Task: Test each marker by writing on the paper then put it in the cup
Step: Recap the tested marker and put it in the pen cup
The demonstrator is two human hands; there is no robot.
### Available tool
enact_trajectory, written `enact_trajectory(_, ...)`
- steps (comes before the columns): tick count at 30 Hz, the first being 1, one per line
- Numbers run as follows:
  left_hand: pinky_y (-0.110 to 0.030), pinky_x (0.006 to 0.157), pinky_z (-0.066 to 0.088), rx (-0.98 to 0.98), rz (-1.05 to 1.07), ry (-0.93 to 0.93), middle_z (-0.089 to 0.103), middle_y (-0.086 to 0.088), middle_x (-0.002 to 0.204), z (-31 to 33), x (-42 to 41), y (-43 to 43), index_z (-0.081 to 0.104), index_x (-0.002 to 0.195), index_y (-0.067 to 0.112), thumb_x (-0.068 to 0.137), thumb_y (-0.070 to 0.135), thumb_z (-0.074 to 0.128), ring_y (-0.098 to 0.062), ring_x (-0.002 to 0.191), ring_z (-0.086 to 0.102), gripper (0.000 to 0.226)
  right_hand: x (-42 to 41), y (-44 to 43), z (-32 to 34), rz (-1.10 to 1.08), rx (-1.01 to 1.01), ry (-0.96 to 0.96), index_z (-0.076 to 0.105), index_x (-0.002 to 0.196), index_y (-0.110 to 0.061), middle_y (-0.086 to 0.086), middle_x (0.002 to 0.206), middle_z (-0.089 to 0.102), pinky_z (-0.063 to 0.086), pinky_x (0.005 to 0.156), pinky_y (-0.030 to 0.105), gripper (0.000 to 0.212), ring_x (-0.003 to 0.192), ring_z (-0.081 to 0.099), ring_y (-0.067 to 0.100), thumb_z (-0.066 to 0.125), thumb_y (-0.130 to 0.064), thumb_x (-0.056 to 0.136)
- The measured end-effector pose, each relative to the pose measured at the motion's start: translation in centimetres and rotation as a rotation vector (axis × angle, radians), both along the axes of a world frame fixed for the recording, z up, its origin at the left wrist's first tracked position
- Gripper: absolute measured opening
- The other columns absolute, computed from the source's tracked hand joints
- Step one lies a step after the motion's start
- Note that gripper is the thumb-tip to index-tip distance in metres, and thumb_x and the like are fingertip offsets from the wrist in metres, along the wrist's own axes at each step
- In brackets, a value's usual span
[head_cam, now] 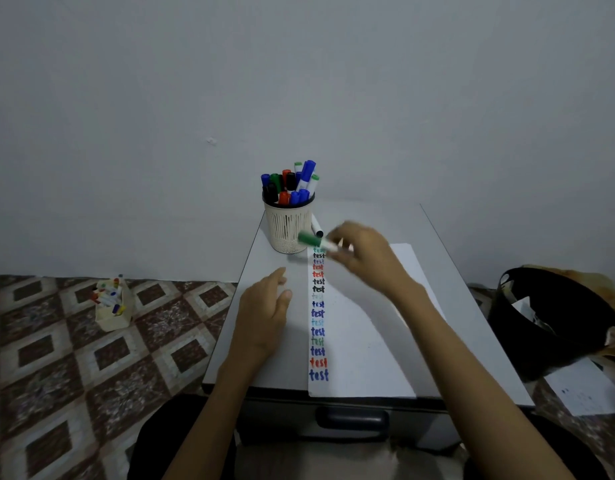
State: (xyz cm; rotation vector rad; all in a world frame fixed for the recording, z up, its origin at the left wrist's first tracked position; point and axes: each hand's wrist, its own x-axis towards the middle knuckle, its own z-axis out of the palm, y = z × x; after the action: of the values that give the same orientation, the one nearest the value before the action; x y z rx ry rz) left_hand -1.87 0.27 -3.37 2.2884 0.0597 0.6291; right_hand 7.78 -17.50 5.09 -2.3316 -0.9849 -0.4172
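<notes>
Pale grey wall (299, 81) behind a small grey desk (479, 341), with brown-and-white patterned floor tiles (56, 358) on either side. Right grip (361, 254) blurred, fingers curled round the white barrel of a green-capped marker (313, 239), held roughly level above the desk. Just left of that grip, past the marker's cap: a cream slotted plastic cup (288, 230), packed with upright blue, black, red and green markers (288, 185). Beneath the right grip: a white sheet of paper (364, 348) bearing a column of the word "test" (318, 313) in blue, red, green and black. Between cup and right grip, lying on the desk: a white marker with a black cap (317, 231). Left grip (264, 313) loose, holding nothing, fingers relaxed, palm down by the paper's left edge; touching the desk or hovering, cannot tell. Far left of that grip, on the floor: a beige cardboard box of markers (110, 306). Right of the right grip: a round black bin (555, 323).
</notes>
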Motion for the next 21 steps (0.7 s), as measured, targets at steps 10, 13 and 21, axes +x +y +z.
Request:
enact_trajectory(10, -0.036, 0.116, 0.004, 0.337, 0.038, 0.167, 0.030, -0.001, 0.151, -0.9, 0.6, -0.4, 0.036, 0.141, 0.018, 0.087, 0.054, 0.020, -0.011, 0.140, 0.018, 0.067, 4.9, 6.9, 9.7, 0.028, 0.683, -0.076, 0.037, 0.139, -0.019, -0.003, 0.076, 0.057, 0.059, 0.065, 0.030, 0.063, 0.068, 0.065, 0.010, 0.064, -0.002, 0.084)
enact_trajectory(13, -0.037, 0.116, 0.003, 0.380, 0.016, 0.206, 0.025, -0.001, 0.153, -0.7, 0.6, -0.4, 0.032, 0.143, 0.022, 0.081, 0.065, 0.011, -0.011, 0.141, 0.014, 0.078, 5.7, 9.5, 8.7, -0.054, 0.530, -0.113, 0.036, 0.136, -0.022, 0.001, 0.078, 0.061, 0.054, 0.060, 0.032, 0.059, 0.067, 0.062, 0.015, 0.062, -0.006, 0.086)
enact_trajectory(21, -0.044, 0.116, -0.001, 0.473, -0.062, 0.281, 0.019, -0.001, 0.155, -0.2, 0.5, -0.4, 0.020, 0.144, 0.037, 0.086, 0.063, 0.017, -0.016, 0.143, 0.009, 0.064, 8.4, 10.7, 4.2, -0.195, 0.206, -0.323, 0.061, 0.117, -0.017, 0.008, 0.114, 0.059, 0.030, 0.104, 0.045, 0.032, 0.117, 0.049, 0.028, 0.060, -0.027, 0.087)
